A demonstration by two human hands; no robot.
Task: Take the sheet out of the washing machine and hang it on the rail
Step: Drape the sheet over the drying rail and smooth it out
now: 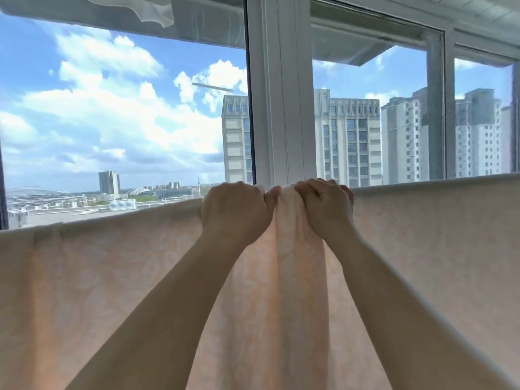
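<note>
A pale pink patterned sheet [118,271] hangs across the whole lower half of the view, draped over a rail that the cloth hides along its top edge. My left hand [235,208] and my right hand [326,204] are raised side by side at the middle of that top edge. Both are closed on the cloth, and a bunched fold of the sheet [289,220] stands between them and falls straight down. Both forearms reach up from the bottom of the frame. The washing machine is out of view.
Right behind the sheet is a large window with a white frame post [281,94] at centre. Through it show sky, clouds and tower blocks [349,136]. White fabric [157,9] hangs at the top left.
</note>
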